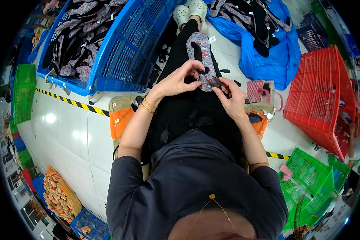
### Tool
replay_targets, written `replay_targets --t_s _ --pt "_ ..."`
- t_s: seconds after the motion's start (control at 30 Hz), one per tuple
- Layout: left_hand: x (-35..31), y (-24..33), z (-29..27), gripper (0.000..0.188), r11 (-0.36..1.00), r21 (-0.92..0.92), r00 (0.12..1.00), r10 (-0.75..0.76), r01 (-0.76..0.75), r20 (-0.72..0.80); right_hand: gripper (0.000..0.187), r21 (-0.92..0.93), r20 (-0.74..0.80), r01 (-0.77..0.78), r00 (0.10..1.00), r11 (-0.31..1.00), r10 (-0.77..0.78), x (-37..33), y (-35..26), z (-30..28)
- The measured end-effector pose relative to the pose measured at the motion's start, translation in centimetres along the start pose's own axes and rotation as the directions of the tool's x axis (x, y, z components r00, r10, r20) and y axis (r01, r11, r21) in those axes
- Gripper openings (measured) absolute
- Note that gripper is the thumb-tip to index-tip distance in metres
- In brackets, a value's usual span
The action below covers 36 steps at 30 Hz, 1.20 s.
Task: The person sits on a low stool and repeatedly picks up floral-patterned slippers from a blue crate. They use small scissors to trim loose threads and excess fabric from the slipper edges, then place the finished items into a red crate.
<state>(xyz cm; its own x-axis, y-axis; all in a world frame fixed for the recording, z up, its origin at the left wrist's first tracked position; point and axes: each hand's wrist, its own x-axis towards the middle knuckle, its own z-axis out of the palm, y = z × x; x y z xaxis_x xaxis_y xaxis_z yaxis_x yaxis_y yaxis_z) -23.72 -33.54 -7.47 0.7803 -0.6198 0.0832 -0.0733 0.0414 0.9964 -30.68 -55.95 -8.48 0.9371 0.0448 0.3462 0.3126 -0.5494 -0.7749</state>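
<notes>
A long, curved sewn fabric piece point(200, 50), grey-pink floral with black parts and a white tag, lies along my lap over my black trousers. My left hand point(178, 80) pinches its near end from the left, thumb and forefinger curled round the black and floral cloth. From the right, my right hand point(231, 95) closes thumb and fingers on a small dark pointed thing point(215, 82), possibly snips, against the cloth's edge. Its exact kind is partly hidden by the fingers. Dark scraps lie on my lap.
On the left, a large blue crate point(126, 44) holds many similar floral pieces. More pieces lie on a blue plastic sheet point(248, 60) ahead right. A red crate point(312, 88) and a green crate point(308, 180) stand at right. Orange cloth point(122, 122) hangs beside my seat.
</notes>
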Motion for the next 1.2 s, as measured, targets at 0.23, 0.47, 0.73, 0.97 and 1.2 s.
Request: replay_targets --t_s 0.23,0.47,0.73,0.97,1.2 --pt "-1.2 0.0 1.7 0.028 0.783 0.594 0.973 0.231 -0.186 0.001 0.036 0.548 0.105 -0.387 0.911 0.741 0.398 -1.4 3.2 0.6" --pt "-2.3 -1.7 2.5 0.01 0.846 0.522 0.929 0.276 -0.113 -0.247 0.037 0.648 0.334 -0.592 0.786 0.479 0.52 -0.1 1.8 -0.7" --pt "1.2 1.4 3.5 0.015 0.932 0.291 0.92 0.294 -0.215 -0.26 0.046 0.731 0.652 -0.682 0.68 -0.039 0.335 2.3 0.3 0.7" --pt "2.5 1.8 3.7 0.015 0.952 0.133 0.779 0.304 -0.277 -0.548 0.039 0.721 0.683 -0.615 0.71 -0.32 0.175 5.2 -2.4 1.0" --pt "2.0 2.1 2.7 0.014 0.931 0.204 0.629 0.356 -0.302 -0.691 0.037 0.619 0.743 -0.616 0.66 -0.487 0.11 5.6 -2.6 2.0"
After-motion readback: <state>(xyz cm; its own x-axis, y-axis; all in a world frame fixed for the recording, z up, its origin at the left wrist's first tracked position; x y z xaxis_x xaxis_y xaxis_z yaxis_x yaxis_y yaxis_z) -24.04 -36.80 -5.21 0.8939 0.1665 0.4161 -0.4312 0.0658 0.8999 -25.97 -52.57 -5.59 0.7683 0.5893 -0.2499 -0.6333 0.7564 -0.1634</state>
